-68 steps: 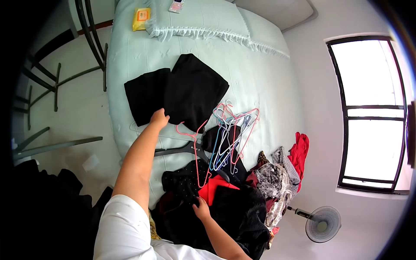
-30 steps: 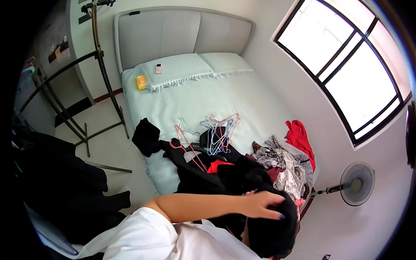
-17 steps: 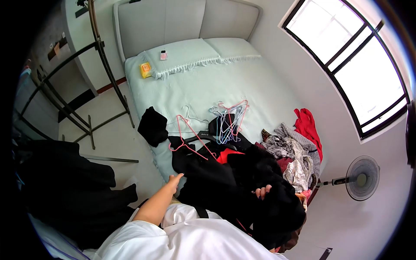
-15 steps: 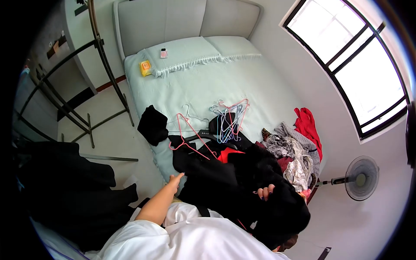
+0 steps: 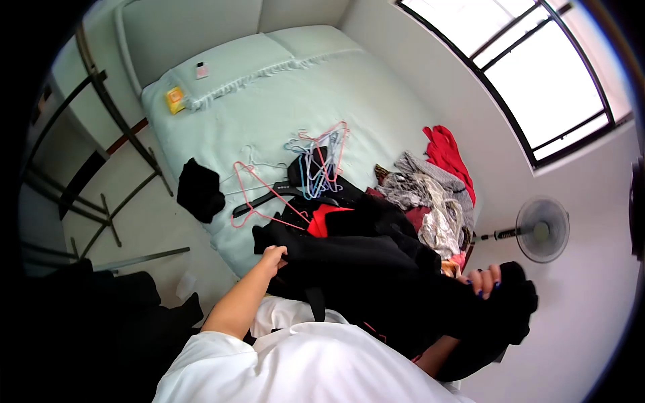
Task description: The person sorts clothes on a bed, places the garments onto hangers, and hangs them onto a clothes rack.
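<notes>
A long black garment (image 5: 376, 275) stretches across the front of my body between both hands. My left hand (image 5: 274, 258) pinches its left end near the bed's front edge. At the right, my right hand (image 5: 482, 279) has its fingers curled over the bunched other end. Beyond the garment lie a pink hanger (image 5: 252, 213), a black hanger (image 5: 269, 193) and a tangle of hangers (image 5: 321, 161) in pink, white and blue. A piece of red cloth (image 5: 322, 220) shows beside them. The folded black cloth (image 5: 200, 190) rests at the bed's left edge.
Patterned clothes (image 5: 430, 195) and a red garment (image 5: 449, 158) are heaped at the bed's right side, near a fan (image 5: 541, 230). Dark clothes (image 5: 101, 329) hang at lower left, below a metal rack (image 5: 111, 101). A yellow packet (image 5: 175, 99) lies by the pillows.
My right hand has moved right, pulling the black garment out longer and straighter. My left hand keeps its end. The view has shifted, so the bed appears further left and higher.
</notes>
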`<state>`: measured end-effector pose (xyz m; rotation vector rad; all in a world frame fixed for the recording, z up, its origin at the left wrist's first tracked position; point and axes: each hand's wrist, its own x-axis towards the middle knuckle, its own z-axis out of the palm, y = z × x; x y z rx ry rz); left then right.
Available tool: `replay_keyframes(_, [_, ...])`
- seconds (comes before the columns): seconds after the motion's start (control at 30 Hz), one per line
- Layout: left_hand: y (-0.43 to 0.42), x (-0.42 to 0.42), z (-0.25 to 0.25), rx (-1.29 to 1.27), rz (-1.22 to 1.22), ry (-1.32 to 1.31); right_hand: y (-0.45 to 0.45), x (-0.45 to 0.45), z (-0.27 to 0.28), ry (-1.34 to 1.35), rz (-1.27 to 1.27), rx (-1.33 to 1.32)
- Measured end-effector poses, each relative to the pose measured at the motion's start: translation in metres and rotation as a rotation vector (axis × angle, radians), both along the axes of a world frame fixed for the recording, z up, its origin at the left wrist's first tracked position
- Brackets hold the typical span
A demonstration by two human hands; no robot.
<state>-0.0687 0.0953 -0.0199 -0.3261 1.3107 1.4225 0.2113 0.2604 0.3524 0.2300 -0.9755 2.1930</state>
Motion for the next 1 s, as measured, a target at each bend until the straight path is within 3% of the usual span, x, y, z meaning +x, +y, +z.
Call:
replay_keyframes(0.1, [0.024, -0.022, 0.07, 0.184, -0.234, -0.022, 0.01, 0.038, 0.056, -0.082, -0.155, 0.247])
replay_keyframes(0.23, [0.043, -0.042, 0.241, 0.472, -0.249, 0.271, 0.014, 0.096, 0.124, -0.146, -0.367, 0.515])
replay_keyframes(0.3, [0.064, -0.047, 0.287, 0.723, -0.069, 0.332, 0.034, 0.117, 0.144, -0.208, -0.315, 0.6])
replay_keyframes(0.37, [0.083, -0.039, 0.359, 0.863, 0.067, 0.418, 0.067, 0.125, 0.141, -0.313, -0.364, 0.513])
replay_keyframes(0.5, [0.155, -0.034, 0.402, 0.961, 0.005, 0.651, 0.128, 0.122, 0.057, -0.569, -0.642, 0.232])
replay_keyframes(0.57, [0.197, -0.015, 0.393, 0.984, -0.04, 0.78, 0.142, 0.127, -0.014, -0.696, -0.767, 0.036])
replay_keyframes(0.63, [0.24, 0.007, 0.33, 0.978, -0.163, 0.965, 0.132, 0.141, -0.098, -0.794, -0.856, -0.166])
replay_keyframes(0.7, [0.234, 0.028, 0.269, 0.84, -0.488, 1.051, 0.101, 0.161, -0.179, -0.837, -0.918, -0.353])
replay_keyframes(0.8, [0.196, 0.052, 0.162, 0.605, -0.821, 1.092, 0.04, 0.187, -0.264, -0.689, -0.982, -0.475])
replay_keyframes(0.83, [0.177, 0.059, 0.129, 0.489, -0.885, 1.161, 0.022, 0.193, -0.28, -0.678, -1.028, -0.386])
replay_keyframes(0.9, [0.136, 0.073, 0.075, 0.312, -0.824, 1.322, -0.023, 0.19, -0.267, -1.753, -1.386, 0.659])
replay_keyframes(0.97, [0.103, 0.077, 0.03, 0.135, -0.778, 1.29, -0.056, 0.182, -0.252, -1.699, -1.428, 0.669])
replay_keyframes(1.0, [0.087, 0.081, 0.025, 0.091, -0.787, 1.064, -0.069, 0.181, -0.259, -1.716, -1.372, 0.492])
